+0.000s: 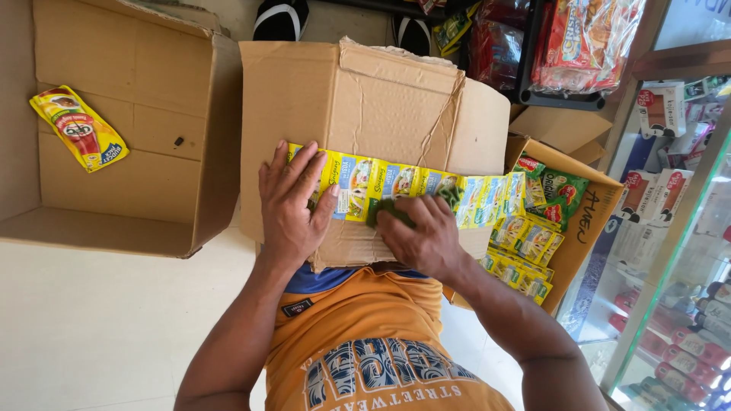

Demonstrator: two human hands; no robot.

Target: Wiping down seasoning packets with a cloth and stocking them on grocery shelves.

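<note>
A long strip of yellow sachets (396,183) is laid across the top of an upturned cardboard box (365,99), which is held against the person's orange shirt (358,335). The left hand (293,205) is pressed flat on the strip's left end, fingers spread wide and gripping nothing; the sachets are pinned beneath the palm and fingertips. The right hand (419,236) is curled over the strip's middle, its fingers (400,221) bent and closed on a small green sachet (384,209), which is seen just under the fingertips. Beyond the right hand, the strip is draped off the box edge into a smaller open carton (586,221) filled with more sachets. A single yellow ketchup pouch (78,128) is seen inside an open box (114,190) at the left, well apart from both hands.
</note>
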